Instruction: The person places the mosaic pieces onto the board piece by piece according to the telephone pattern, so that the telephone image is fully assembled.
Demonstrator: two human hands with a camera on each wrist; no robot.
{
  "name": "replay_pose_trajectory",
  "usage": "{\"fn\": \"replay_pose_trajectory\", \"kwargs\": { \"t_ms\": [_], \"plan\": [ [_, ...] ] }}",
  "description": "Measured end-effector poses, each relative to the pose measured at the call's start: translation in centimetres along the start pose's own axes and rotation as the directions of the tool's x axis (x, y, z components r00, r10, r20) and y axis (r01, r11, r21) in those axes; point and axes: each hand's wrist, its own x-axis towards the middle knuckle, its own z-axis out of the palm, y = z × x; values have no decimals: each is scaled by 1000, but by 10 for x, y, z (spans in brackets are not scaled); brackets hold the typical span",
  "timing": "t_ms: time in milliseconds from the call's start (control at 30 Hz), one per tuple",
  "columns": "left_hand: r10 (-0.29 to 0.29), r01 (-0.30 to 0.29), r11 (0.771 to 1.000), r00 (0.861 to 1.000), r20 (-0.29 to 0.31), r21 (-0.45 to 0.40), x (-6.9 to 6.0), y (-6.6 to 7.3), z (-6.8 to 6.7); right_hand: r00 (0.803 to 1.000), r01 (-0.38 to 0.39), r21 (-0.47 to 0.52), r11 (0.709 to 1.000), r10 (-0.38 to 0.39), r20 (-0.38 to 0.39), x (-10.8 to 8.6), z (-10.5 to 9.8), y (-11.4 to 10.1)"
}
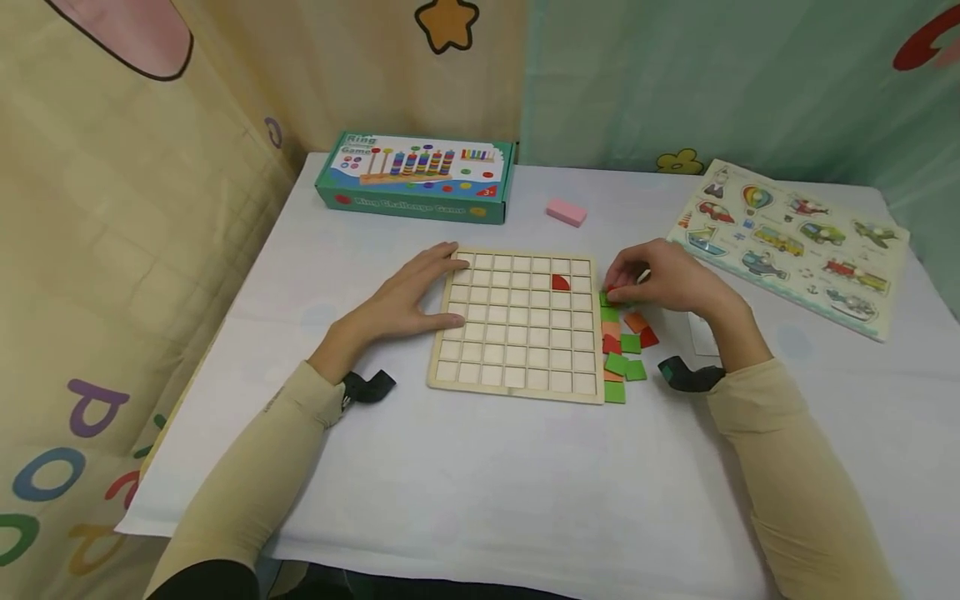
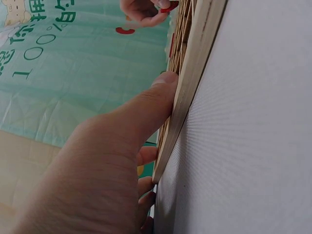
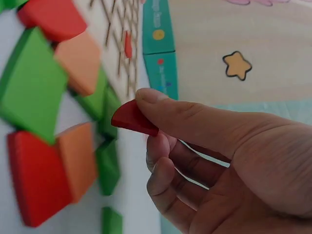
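A wooden grid board (image 1: 516, 392) of small square cells lies on the table, with one red quarter-round piece (image 1: 561, 282) in a cell near its upper right. My left hand (image 1: 397, 298) rests spread at the board's left side, thumb and fingertips touching its rim; the left wrist view shows the thumb (image 2: 141, 107) against the wooden edge. Just beyond the right edge, my right hand (image 1: 667, 275) pinches a red quarter-round tile (image 3: 132, 118) between thumb and fingers. Below that hand lie loose green tiles (image 1: 636, 370), orange tiles (image 1: 636, 322) and red tiles (image 1: 648, 337).
A green ring game box (image 1: 412, 204) stands behind the board, with a pink block (image 1: 566, 212) to its right. At the back right lies a picture puzzle board (image 1: 795, 242). A white card (image 1: 702, 335) sits partly under the right forearm. Printed curtains (image 1: 720, 83) hang behind the table.
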Motion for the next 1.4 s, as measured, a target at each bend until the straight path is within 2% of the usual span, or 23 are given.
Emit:
{"fn": "replay_pose_trajectory", "kwargs": {
  "t_ms": [133, 233, 467, 633, 833, 1033, 1200, 1400],
  "plan": [
    [3, -3, 1000, 1000, 11, -6, 2, 0, 3, 998, 45, -4, 999, -45, -51, 0, -3, -16],
    [-2, 2, 1000, 1000, 14, -2, 1, -1, 3, 991, 86, 15, 996, -84, -103, 13, 3, -34],
    [-12, 12, 1000, 1000, 9, -2, -5, -3, -1, 975, 146, 146, 979, -116, -192, 59, 36, -85],
    [-6, 6, 1000, 1000, 2, -21, -4, -4, 1, 968, 157, 227, 961, -104, -226, 77, 62, -109],
    [3, -3, 1000, 1000, 12, -18, 1, 1, 3, 962, 137, 236, 962, -72, -264, 86, 84, -106],
    [11, -11, 1000, 1000, 11, -13, 3, 2, 0, 952, 169, 221, 961, -101, -288, 93, 96, -98],
    [7, -7, 1000, 1000, 4, -12, 1, 0, -1, 960, 147, 165, 975, -101, -261, 95, 100, -102],
    [1, -1, 1000, 1000, 11, -7, 2, 1, -2, 971, 126, 73, 989, -107, -214, 94, 97, -104]
  ]
}}
